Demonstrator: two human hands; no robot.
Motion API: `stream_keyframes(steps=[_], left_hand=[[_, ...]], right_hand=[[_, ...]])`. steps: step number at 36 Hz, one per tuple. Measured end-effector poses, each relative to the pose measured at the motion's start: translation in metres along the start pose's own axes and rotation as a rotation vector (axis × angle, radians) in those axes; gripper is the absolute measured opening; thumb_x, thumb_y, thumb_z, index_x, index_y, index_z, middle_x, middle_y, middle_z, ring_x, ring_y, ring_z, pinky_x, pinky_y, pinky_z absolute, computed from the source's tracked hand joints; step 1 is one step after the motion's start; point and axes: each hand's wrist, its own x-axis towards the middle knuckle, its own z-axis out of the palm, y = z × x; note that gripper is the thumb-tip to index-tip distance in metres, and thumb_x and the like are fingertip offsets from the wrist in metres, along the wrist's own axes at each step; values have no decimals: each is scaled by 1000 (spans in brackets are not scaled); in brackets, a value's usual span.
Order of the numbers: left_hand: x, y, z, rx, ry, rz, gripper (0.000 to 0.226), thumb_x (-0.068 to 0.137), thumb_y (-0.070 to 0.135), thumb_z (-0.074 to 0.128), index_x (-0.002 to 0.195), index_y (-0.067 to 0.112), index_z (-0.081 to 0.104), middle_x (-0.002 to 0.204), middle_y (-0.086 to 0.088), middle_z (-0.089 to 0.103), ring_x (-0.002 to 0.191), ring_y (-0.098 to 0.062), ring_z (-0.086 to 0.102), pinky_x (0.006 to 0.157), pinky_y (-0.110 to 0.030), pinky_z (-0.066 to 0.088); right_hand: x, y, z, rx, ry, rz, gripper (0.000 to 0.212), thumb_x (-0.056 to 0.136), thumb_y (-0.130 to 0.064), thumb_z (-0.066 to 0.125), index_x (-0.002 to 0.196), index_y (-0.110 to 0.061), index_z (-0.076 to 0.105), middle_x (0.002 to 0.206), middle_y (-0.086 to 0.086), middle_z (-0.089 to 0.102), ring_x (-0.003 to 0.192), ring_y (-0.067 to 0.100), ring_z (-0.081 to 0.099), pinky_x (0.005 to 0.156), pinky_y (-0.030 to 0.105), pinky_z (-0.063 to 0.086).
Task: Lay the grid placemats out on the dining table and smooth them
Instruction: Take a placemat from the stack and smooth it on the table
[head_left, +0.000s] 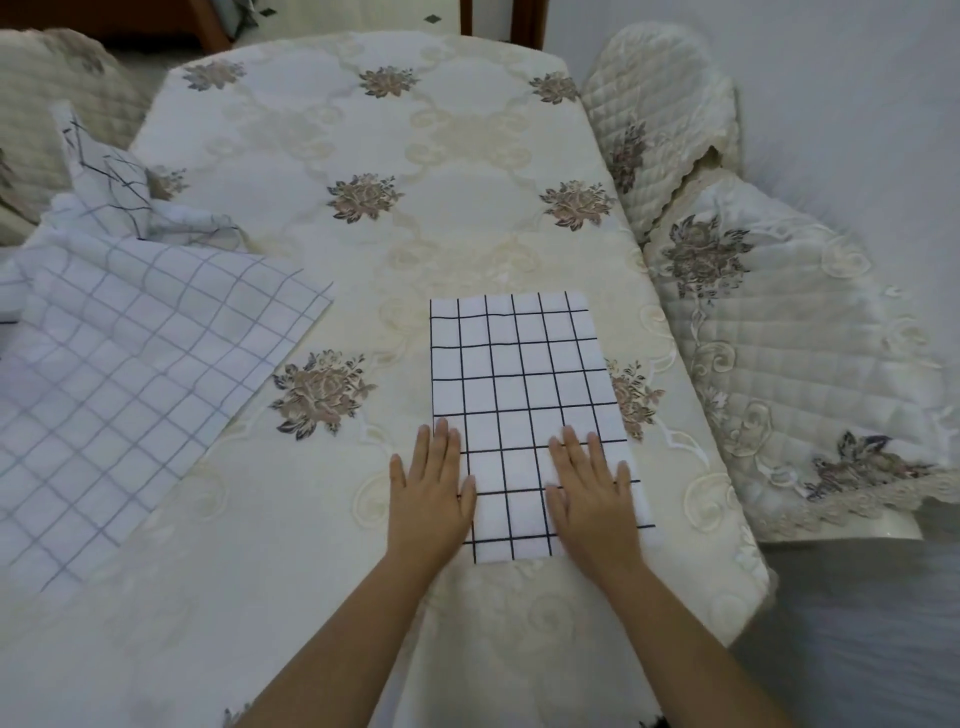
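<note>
A white placemat with a black grid (519, 384) lies flat on the dining table (405, 218), near its right edge. My left hand (431, 493) lies flat with straight fingers across the mat's near left edge, partly on the tablecloth. Flat on the mat's near right part presses my right hand (592, 499), fingers straight. A larger grid cloth with faded grey lines (130, 374) is spread over the table's left side, and a crumpled grid piece (114, 182) stands up behind it.
The table wears a cream embroidered cloth with brown flower motifs. Two quilted, covered chairs (789, 332) stand close along the right side, and another (47, 104) is at the far left. Grey floor (857, 623) shows at the lower right.
</note>
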Motion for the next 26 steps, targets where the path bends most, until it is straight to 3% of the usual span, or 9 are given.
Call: stream_keyframes(steps=[6,11,15,17,19,20,22,24,26], left_hand=[[-10,-14,-4,-53,-20,-63,60,89,35,24,142,8,34,151,-7,28,139,-25,19,104,-59,26],[2,5,-10,-71,22,-105,53,80,22,31,119,-4,55,138,-28,44,128,-43,41,95,-62,35],[19,29,-13,-85,4,50,48,67,11,30,107,0,55,131,-26,52,123,-40,49,92,-58,41],[27,36,-13,-88,-38,116,50,74,17,30,116,1,54,134,-24,49,126,-37,46,97,-53,39],[33,40,-13,-120,-91,146,65,81,27,15,136,1,41,148,-19,32,140,-32,26,111,-45,18],[36,40,-13,-125,-119,144,73,80,31,6,142,2,30,154,-15,21,144,-28,14,114,-41,8],[44,37,-11,-112,-140,115,78,77,33,-2,146,5,23,156,-11,14,145,-24,7,115,-41,6],[51,34,-9,-39,-126,80,69,83,30,10,141,4,36,151,-12,29,141,-26,25,111,-49,22],[57,31,-8,-36,-82,11,58,86,30,25,134,5,48,143,-11,44,133,-26,41,101,-52,34]], right_hand=[[-3,39,-11,23,-32,139,56,87,-35,30,137,-12,43,146,7,41,135,27,33,93,63,38],[10,15,-20,94,-131,126,82,78,-52,0,148,-13,15,158,5,2,145,25,-3,113,56,4],[26,-24,-19,98,-128,-36,72,85,-44,9,147,-12,23,156,6,12,145,29,9,112,56,11],[36,-40,-14,75,-235,-81,64,91,-40,9,149,-15,10,158,2,-2,146,23,-4,114,53,4],[46,-48,-10,15,-297,-96,59,98,-30,25,149,-16,-1,157,-1,-13,145,21,-13,116,50,1],[51,-49,-7,-6,-297,-99,60,99,-26,29,149,-16,0,157,0,-13,145,21,-12,117,50,3],[58,-47,-9,-9,-251,-104,54,97,-25,29,148,-12,19,158,3,8,145,26,8,113,53,19],[64,-38,-7,6,-187,-125,50,91,-29,31,135,-11,47,146,6,41,134,29,40,99,55,39],[71,-26,-7,9,-180,-149,49,92,-35,32,132,-14,51,140,5,49,129,28,46,95,56,42]])
